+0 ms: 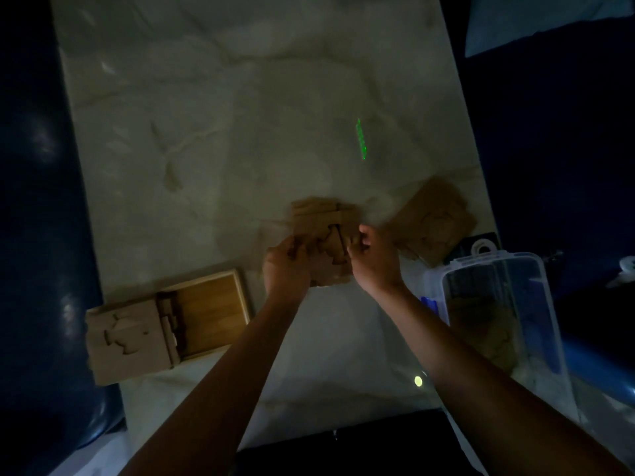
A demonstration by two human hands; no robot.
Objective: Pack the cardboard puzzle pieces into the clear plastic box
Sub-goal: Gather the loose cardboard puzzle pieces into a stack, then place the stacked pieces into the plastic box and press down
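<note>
A stack of brown cardboard puzzle pieces (324, 223) is held over the middle of the white table. My left hand (287, 269) grips its left side and my right hand (374, 257) grips its right side. The clear plastic box (498, 304) stands at the right table edge with its lid up and some cardboard pieces inside. More cardboard sheets (434, 218) lie behind the box, to the right of my hands. The scene is dim.
A wooden box (213, 309) with a cardboard sheet (127, 341) across its left part lies near the left table edge. A green light streak (361, 139) shows on the table (206, 132). Dark blue surroundings flank both sides.
</note>
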